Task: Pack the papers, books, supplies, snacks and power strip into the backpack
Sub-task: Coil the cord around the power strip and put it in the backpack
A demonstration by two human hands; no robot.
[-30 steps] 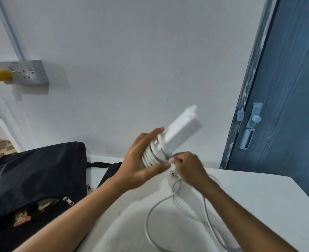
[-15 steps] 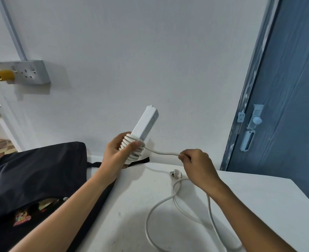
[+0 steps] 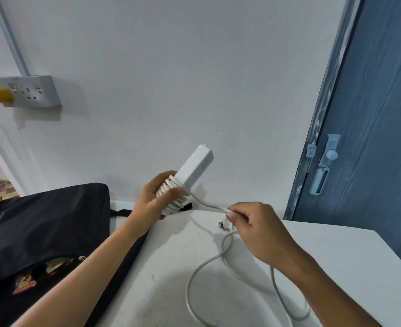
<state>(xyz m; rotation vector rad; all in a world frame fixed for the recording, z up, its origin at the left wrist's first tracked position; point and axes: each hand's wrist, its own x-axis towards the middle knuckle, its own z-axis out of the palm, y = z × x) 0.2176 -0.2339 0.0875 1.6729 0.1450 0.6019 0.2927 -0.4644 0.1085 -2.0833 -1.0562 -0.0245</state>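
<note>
My left hand [image 3: 151, 201] grips the lower end of a white power strip [image 3: 193, 169], held tilted up above the table's back edge, with several turns of its white cord wound around it. My right hand [image 3: 253, 226] pinches the cord [image 3: 206, 204] a short way from the strip. The rest of the cord [image 3: 196, 274] lies in loose loops on the white table [image 3: 336, 251], and its plug [image 3: 223, 224] rests just under my right fingers. The black backpack [image 3: 43, 220] lies at the left with its zip partly open, colourful snack packets [image 3: 23, 283] showing inside.
A white wall rises straight behind the table. A wall socket [image 3: 29, 90] with a yellow plug sits at the upper left. A blue door [image 3: 371, 138] with a pale latch stands at the right. Patterned floor shows at the far left.
My left hand swung the strip left and back toward the middle, while my right hand drew the cord out to the right, then came slightly closer. Another turn lies around the strip.
</note>
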